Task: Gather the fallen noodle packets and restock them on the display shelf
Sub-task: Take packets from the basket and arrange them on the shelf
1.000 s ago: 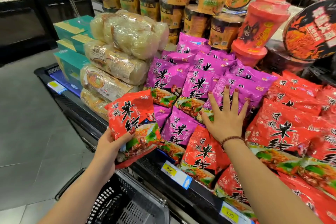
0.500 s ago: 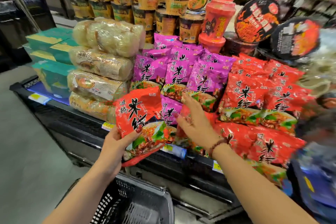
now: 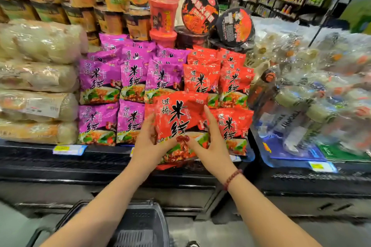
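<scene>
The red noodle packet point(image 3: 176, 118) stands upright, long axis vertical, pinched at its lower edges between the left hand point(image 3: 147, 143) and the right hand point(image 3: 211, 144), equally near, just before the red stack point(image 3: 233, 124) on the display shelf point(image 3: 90, 166).

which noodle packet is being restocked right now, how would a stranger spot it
Find the black display shelf where a block of purple packets on the left meets a block of red packets on the right. At the front of that seam is the held red packet. Unlike its stacked neighbours, it hangs in front of the pile, pinched between the left grip and right grip.
</scene>
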Motion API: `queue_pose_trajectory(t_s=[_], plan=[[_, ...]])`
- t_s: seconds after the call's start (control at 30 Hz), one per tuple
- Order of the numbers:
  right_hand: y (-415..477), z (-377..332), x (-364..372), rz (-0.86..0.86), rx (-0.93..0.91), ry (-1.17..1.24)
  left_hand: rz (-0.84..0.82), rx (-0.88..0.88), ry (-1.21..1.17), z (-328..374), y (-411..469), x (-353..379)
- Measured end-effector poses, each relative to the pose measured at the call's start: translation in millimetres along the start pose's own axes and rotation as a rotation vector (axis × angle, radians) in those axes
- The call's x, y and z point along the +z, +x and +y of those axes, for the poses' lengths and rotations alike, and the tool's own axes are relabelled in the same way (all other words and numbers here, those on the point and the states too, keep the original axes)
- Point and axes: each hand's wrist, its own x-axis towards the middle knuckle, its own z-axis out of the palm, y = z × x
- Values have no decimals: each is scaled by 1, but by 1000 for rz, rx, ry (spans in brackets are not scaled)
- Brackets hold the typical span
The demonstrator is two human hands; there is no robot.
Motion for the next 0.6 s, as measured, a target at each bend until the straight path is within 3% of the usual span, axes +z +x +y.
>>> queue_pose_trajectory(t_s=[0.2,0.33,0.47,0.6], plan=[[36,25,-56,144,-126,-79,-85,313,207,14,52,72],[74,52,-104,236,-37,-102,-132,387,403,15,102,125],[117,82,-144,163,-1,-159,-95,432,496,5,151,170],[155,115,-151,135,-18,-362,-60,464,670,-10,187,187]])
